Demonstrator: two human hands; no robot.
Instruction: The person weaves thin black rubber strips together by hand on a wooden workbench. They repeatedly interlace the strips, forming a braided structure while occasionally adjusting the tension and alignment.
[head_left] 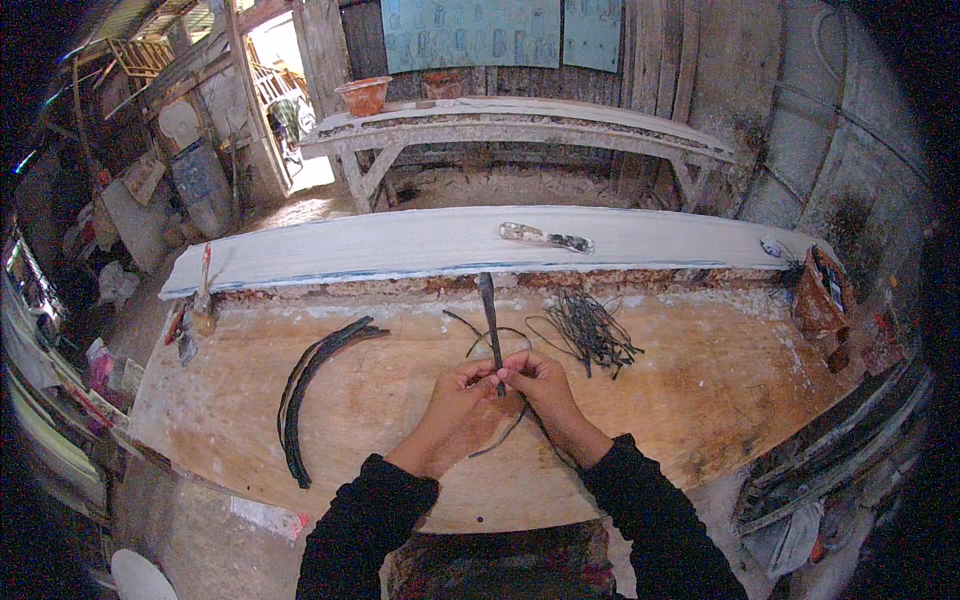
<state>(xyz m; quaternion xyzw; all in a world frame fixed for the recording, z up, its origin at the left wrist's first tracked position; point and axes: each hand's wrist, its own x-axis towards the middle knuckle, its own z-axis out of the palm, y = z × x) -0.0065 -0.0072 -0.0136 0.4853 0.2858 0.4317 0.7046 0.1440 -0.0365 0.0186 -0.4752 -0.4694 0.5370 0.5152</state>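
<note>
Over the middle of the wooden board, my left hand point(452, 408) and my right hand point(550, 396) meet, fingertips pinched on a slim dark strip point(489, 312). It points away from me, wider at its far end, which reaches the edge of the white slab. A thin black strand point(500, 430) trails below my hands, and another curls behind them. Left of my hands lies a curved bundle of long black strips point(308, 385). To the right is a loose pile of short, thin black strands point(592, 330). My fingers hide part of the strip's near end.
A long white slab point(400, 245) crosses the board's point(700, 400) far side, with a mottled-handled tool point(545, 237) on it. A brush point(205, 290) stands at the left, a brown container point(822, 292) at the right. Behind is a whitened bench point(520, 130) with an orange pot point(364, 97).
</note>
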